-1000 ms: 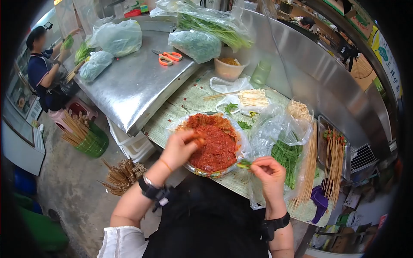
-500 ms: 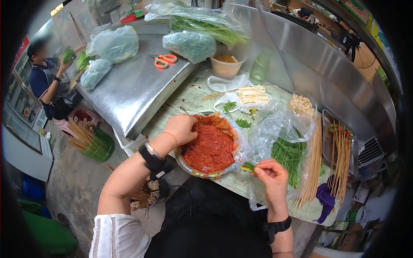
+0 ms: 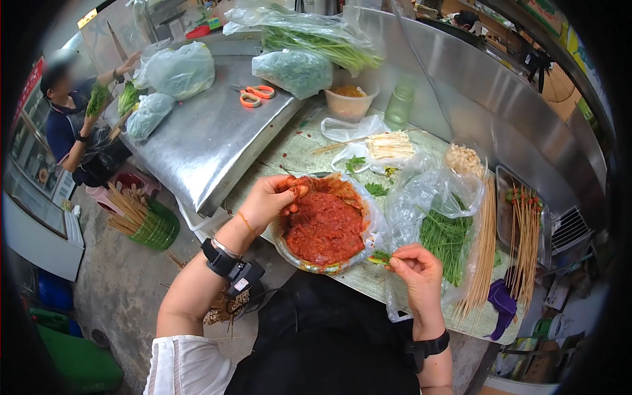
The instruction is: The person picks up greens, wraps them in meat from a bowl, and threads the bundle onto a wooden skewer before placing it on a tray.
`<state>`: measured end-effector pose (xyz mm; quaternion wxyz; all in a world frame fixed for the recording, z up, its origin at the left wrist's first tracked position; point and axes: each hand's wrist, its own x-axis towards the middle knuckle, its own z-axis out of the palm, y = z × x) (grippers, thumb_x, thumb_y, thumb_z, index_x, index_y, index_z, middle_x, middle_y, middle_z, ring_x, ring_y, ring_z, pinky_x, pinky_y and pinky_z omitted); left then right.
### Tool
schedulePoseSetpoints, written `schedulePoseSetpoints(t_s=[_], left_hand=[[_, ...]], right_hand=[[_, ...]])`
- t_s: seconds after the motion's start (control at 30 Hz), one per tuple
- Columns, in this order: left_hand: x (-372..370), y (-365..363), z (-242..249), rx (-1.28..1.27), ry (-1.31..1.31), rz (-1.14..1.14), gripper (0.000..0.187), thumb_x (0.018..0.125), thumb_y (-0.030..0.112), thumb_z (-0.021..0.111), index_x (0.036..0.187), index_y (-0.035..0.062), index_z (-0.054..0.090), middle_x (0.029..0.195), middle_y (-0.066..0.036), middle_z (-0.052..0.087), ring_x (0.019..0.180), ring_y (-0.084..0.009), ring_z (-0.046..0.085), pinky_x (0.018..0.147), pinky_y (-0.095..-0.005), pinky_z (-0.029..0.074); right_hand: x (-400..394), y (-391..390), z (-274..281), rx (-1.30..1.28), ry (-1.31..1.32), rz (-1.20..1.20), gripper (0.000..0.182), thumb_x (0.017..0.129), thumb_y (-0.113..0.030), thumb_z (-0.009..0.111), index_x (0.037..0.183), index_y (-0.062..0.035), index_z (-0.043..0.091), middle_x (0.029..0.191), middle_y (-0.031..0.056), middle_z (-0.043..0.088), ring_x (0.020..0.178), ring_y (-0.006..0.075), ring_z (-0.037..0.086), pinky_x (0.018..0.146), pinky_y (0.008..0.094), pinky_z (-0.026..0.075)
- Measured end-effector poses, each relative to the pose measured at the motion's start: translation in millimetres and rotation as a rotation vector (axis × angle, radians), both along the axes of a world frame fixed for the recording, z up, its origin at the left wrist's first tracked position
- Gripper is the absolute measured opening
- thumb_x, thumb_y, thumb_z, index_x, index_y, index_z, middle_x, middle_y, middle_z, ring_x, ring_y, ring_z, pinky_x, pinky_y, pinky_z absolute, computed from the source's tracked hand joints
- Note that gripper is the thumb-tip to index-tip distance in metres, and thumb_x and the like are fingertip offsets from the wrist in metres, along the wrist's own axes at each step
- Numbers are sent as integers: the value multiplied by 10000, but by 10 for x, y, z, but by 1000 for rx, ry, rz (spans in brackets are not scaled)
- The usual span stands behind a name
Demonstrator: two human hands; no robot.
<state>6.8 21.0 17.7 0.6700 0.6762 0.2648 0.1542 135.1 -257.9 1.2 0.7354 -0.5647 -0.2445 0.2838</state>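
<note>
A bowl (image 3: 288, 253) lined with plastic is filled with thick red paste (image 3: 327, 227). Over its left rim is my left hand (image 3: 271, 201), its fingers curled together, coated in red, with a dab of paste at the tips. My right hand (image 3: 419, 268) pinches a small leafy green bundle (image 3: 380, 257) between thumb and fingertips, just right of the bowl. Behind that hand, leafy greens (image 3: 442, 230) lie in an open clear plastic bag (image 3: 421, 191). Loose green leaves (image 3: 376, 189) rest beyond the bowl.
Long wooden skewers (image 3: 484, 250) and a tray (image 3: 510, 230) with loaded skewers stand at right. Enoki mushrooms (image 3: 390, 146) lie behind the bowl. Orange scissors (image 3: 253, 97) and bagged vegetables (image 3: 178, 69) rest on the metal counter (image 3: 204, 131). A co-worker (image 3: 72, 118) holds greens at far left.
My left hand has risen out of the paste to the bowl's left rim, showing red-coated fingers. My right hand keeps its pinch on the bundle. The co-worker's one arm reaches out.
</note>
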Motion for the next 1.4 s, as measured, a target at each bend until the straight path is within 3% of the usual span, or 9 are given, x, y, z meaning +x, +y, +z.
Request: schedulePoseSetpoints(t_s=[0.17, 0.27, 0.43, 0.63, 0.7, 0.9, 1.0, 1.17, 1.4], left_hand=[[19, -143, 94, -248, -135, 2, 141, 837, 84, 607, 955, 8, 603, 833, -17, 637, 685, -78, 588, 629, -203, 469], [41, -235, -5, -41, -226, -30, 140, 839, 30, 568, 965, -15, 608, 891, -22, 632, 766, -65, 575, 684, -206, 480], [53, -238, -287, -95, -229, -2, 210, 819, 19, 586, 1025, -4, 618, 931, -3, 631, 823, -64, 563, 760, -214, 467], [78, -290, -310, 437, -326, 1, 176, 828, 92, 613, 973, -4, 635, 872, 21, 621, 775, -60, 556, 716, -204, 465], [38, -316, -209, 256, 4, -101, 178, 867, 130, 573, 973, -2, 630, 898, 2, 616, 780, -79, 572, 710, -224, 480], [2, -598, -87, -449, -234, -119, 246, 934, 179, 452, 1015, -10, 586, 1034, -49, 596, 860, -104, 584, 730, -239, 497], [-44, -658, -123, -482, -269, -123, 214, 920, 165, 483, 1003, -1, 592, 950, -24, 612, 823, -81, 584, 692, -220, 508], [-72, -677, -224, -412, -266, -197, 194, 862, 51, 538, 1041, -1, 593, 992, -40, 615, 871, -105, 590, 755, -248, 501], [-6, -758, -286, 126, -248, -92, 219, 774, -49, 498, 951, -30, 626, 859, -64, 657, 764, -94, 603, 694, -243, 497]], right_hand=[[-14, 49, -33, -69, -4, 39, 90, 753, 57, 645, 818, 19, 596, 856, 55, 575, 735, 120, 594, 687, 232, 492], [-8, 86, 24, -115, -47, 67, 100, 750, 61, 649, 824, 13, 602, 861, 41, 575, 753, 104, 587, 688, 212, 476], [6, 158, 173, -163, -164, 87, 109, 741, 50, 657, 820, -6, 605, 838, 28, 576, 723, 92, 569, 658, 206, 464], [68, 246, 317, -207, -374, 216, 93, 745, 3, 663, 828, -7, 623, 889, 39, 567, 807, 92, 556, 690, 211, 456], [37, 336, 447, -217, -436, 308, 99, 751, -11, 658, 846, -15, 630, 908, 37, 571, 824, 100, 556, 692, 213, 460], [-9, 735, 443, -150, -619, 342, 100, 734, -15, 665, 829, -24, 635, 888, 50, 588, 787, 124, 572, 661, 227, 461], [25, 831, 367, -132, -718, 275, 116, 707, -11, 680, 813, -22, 633, 834, 60, 597, 723, 139, 572, 620, 240, 449], [-11, 843, 349, -196, -752, 182, 109, 698, -13, 690, 773, -17, 612, 793, 61, 595, 643, 132, 563, 574, 234, 450], [6, 790, 208, -192, -797, 127, 90, 742, -49, 680, 784, -7, 612, 825, 48, 599, 693, 107, 574, 611, 228, 473]])
